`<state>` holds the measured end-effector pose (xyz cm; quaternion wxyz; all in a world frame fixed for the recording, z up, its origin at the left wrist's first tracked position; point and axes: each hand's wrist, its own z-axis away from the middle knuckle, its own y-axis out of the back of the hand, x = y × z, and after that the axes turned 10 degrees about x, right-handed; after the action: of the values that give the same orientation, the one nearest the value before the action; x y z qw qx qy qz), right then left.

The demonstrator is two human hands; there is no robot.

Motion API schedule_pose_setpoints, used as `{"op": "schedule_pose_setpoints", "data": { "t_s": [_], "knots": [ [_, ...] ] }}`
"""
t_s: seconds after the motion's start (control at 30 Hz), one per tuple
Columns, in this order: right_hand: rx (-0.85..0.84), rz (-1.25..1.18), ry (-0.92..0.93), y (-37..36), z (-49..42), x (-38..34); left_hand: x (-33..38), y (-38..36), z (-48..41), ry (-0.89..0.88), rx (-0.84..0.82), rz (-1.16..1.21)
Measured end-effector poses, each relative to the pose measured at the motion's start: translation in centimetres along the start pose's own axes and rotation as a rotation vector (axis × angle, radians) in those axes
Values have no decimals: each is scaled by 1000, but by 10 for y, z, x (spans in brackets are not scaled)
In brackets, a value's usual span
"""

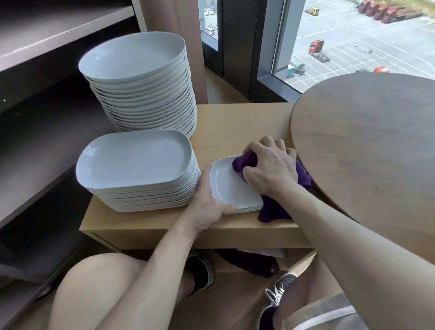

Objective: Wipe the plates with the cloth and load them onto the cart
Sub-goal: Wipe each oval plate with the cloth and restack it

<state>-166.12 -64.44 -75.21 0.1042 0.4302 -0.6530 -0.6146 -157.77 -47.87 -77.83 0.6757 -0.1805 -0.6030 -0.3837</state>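
Left hand grips plate edge; right hand bunches cloth on it — hard wipe risks plate sliding off bench edge.

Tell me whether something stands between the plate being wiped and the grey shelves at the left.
Yes. The stack of oblong plates stands directly left of the small plate, between it and the grey shelves.
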Motion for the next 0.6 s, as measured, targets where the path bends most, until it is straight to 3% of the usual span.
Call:
{"op": "schedule_pose_setpoints", "data": {
  "t_s": [0.17, 0.37, 0.6],
  "knots": [
    [-16, 20, 163, -12, 14, -15, 8, -3, 3, -30, 25, 18],
    [-168, -17, 219, -10, 29, -32, 11, -7, 6, -20, 30, 176],
    [-161, -64, 256, 5, 51, -17, 14, -1, 7, 63, 23, 37]
  ]
}}
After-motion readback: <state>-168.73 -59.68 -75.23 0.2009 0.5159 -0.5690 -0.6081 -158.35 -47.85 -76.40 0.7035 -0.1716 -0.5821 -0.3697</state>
